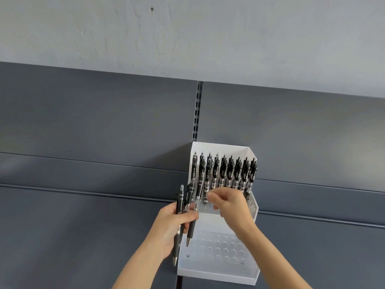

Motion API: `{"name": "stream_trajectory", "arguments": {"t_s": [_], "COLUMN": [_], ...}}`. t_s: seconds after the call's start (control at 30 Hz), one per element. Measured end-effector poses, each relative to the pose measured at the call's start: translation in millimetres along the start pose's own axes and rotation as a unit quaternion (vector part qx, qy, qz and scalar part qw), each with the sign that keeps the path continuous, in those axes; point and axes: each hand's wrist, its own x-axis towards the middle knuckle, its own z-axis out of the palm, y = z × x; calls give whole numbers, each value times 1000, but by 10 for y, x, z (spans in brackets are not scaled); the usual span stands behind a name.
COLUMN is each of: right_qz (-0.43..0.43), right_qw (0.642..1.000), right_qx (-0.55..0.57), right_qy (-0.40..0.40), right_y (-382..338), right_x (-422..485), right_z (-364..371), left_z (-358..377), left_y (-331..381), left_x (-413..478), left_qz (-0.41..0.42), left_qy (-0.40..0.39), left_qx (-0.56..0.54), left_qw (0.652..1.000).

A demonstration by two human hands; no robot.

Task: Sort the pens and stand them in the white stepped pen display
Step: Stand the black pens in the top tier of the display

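Note:
The white stepped pen display (pixel 218 274) stands on a grey shelf, its back rows filled with several upright black pens (pixel 227 170). My left hand (pixel 175 224) grips a small bunch of black pens (pixel 188 207), tips pointing down, just left of the display. My right hand (pixel 231 207) is over the middle step with fingertips curled at the lower ends of the standing pens; whether it pinches one is hidden. The front steps show bare round holes (pixel 225 249).
Dark grey shelf panels (pixel 83 226) stretch to both sides of the display. A slotted metal upright (pixel 196 113) runs up the grey back panel behind it. Above is a pale grey wall (pixel 187 34).

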Motion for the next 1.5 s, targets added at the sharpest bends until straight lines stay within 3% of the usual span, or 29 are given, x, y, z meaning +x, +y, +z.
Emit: {"name": "stream_trajectory", "arguments": {"t_s": [0.27,0.47,0.63,0.87,1.07,1.37,1.5], "right_qz": [39,53,61,48,-31,-99,-74], "right_qw": [997,992,990,998,985,967,957], "right_qx": [37,64,108,25,-86,-203,-274], "right_qy": [-47,-91,-61,-31,146,115,60], "right_y": [-33,-13,-4,-30,-119,-161,-79], "right_x": [-28,5,0,38,331,471,474], "right_z": [26,-37,-28,-88,-359,-230,-112], "left_z": [92,82,119,137,22,-33,-50], "left_y": [0,31,35,27,31,4,-6], "left_x": [-19,3,38,41,64,37,35], "left_qz": [19,-10,4,-11,-22,-18,-11], "left_qy": [-11,-31,-22,-28,-8,-8,-6], "left_qx": [43,6,18,22,12,49,48], "left_qw": [999,999,1000,999,1000,999,999]}}
